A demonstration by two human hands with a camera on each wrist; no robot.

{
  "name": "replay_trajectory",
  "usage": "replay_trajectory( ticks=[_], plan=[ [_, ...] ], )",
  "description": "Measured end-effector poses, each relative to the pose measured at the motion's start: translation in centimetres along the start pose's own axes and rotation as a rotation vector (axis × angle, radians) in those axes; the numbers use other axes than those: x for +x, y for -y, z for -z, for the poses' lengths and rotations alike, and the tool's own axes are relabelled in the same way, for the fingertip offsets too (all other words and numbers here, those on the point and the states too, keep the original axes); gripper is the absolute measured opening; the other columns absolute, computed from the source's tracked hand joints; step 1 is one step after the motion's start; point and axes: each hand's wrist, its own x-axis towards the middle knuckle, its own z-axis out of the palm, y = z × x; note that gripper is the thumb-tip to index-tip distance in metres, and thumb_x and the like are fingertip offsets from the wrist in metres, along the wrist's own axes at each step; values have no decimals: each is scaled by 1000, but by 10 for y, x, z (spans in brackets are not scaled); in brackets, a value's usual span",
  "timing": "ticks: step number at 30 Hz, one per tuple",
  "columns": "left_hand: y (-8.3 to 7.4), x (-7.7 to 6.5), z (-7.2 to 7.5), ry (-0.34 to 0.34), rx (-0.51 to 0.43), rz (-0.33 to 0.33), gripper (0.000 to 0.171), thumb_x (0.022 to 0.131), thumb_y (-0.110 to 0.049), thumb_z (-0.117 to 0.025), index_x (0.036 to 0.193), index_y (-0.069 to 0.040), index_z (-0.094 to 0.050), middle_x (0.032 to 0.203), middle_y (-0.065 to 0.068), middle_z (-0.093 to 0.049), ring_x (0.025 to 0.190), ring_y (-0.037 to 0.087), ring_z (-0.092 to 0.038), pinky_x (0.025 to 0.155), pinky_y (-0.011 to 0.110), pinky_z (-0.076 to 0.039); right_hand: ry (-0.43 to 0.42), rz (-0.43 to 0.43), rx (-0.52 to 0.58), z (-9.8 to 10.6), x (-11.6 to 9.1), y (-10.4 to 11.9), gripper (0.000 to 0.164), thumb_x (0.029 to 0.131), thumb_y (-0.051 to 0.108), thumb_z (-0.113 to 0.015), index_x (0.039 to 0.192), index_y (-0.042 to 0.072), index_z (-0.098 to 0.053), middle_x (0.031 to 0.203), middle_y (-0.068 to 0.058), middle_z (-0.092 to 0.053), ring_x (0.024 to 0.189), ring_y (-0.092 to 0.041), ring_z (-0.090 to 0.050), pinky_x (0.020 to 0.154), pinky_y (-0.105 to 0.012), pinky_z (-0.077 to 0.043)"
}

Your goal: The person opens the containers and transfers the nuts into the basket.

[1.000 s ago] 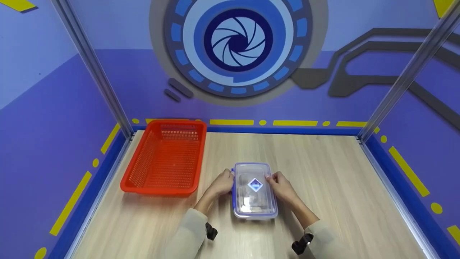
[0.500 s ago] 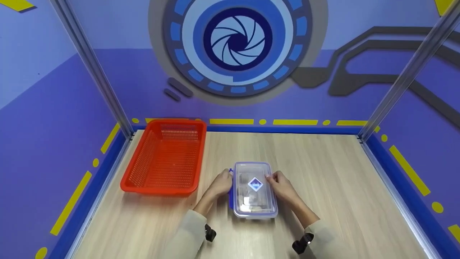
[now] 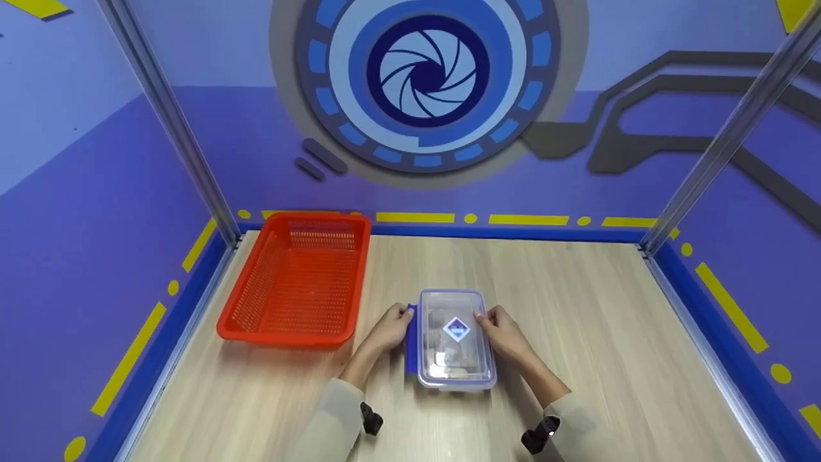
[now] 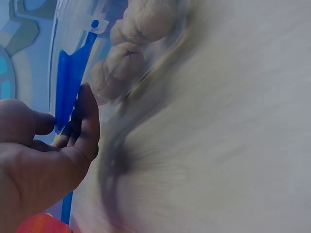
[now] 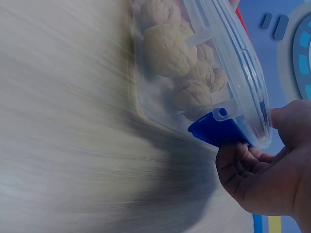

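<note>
A clear plastic food container (image 3: pixel 457 359) with a blue-edged lid and a diamond sticker sits on the table, its long side pointing away from me. Through its wall, walnuts (image 5: pixel 167 51) show in the right wrist view. Along the left side, a blue latch (image 4: pixel 69 87) stands swung outward from the container. My left hand (image 3: pixel 390 327) pinches that latch's edge between thumb and fingers. On the opposite side, my right hand (image 3: pixel 503 330) grips the container, thumb at the lid's edge and curled fingers against the other blue latch (image 5: pixel 218 128), which slants outward at its lower edge.
A red perforated plastic basket (image 3: pixel 288 341) stands on the left of the wooden table (image 3: pixel 564 301), near the back. Blue-purple panels (image 3: pixel 211 147) and metal posts (image 3: pixel 173 128) enclose the table at the back and sides.
My left hand has moved slightly left, and the left blue latch has swung outward from the container's side. The right hand and the container hold nearly the same place.
</note>
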Motion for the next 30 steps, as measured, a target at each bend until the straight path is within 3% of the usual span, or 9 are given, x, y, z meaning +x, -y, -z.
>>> replay_trajectory(
  ticks=[5,10,16,21,24,28,30],
  plan=[
    [4,1,-1,2,43,-20,21,112,-14,-47,120,4,-54,107,17,-68,84,19,-66,75,32,-58,-1,-9,9,1,0,-1,28,111,29,-57,105,1,-54,88,-7,-53,80,-20,-52,67,-31,-44],
    [9,2,-2,-22,95,-67,19,109,-9,-52,120,6,-54,103,18,-70,88,22,-66,83,39,-57,8,-12,7,0,0,-3,27,110,27,-57,106,1,-54,89,-7,-53,81,-20,-52,67,-32,-44],
    [9,3,-8,-104,258,-90,18,105,-8,-58,117,4,-62,100,13,-73,92,25,-68,89,44,-56,20,-14,7,-1,1,-3,27,111,28,-57,108,1,-54,90,-6,-53,81,-20,-52,68,-32,-44],
    [6,1,-9,-114,332,-91,18,104,-9,-59,116,1,-66,105,13,-74,100,29,-70,94,48,-56,28,-5,17,0,1,-2,28,111,29,-56,107,2,-53,89,-5,-51,80,-20,-50,67,-32,-42],
    [4,-1,-9,-105,339,-90,19,103,-10,-59,117,1,-66,106,13,-74,99,27,-69,91,45,-57,27,-1,29,0,0,-2,28,112,30,-55,106,3,-52,89,-5,-50,80,-19,-49,67,-32,-41],
    [0,-5,-5,-82,305,-65,21,105,-11,-59,120,3,-64,103,12,-75,83,28,-72,75,41,-61,11,6,12,-1,0,-2,27,111,28,-56,106,2,-53,89,-5,-51,80,-19,-50,67,-32,-42],
    [-4,-7,-3,-88,314,-72,22,105,-12,-59,121,3,-63,103,12,-75,83,28,-72,74,41,-61,1,9,7,-2,0,-2,26,111,27,-56,106,2,-54,88,-5,-52,80,-20,-50,67,-32,-42]
  ],
)
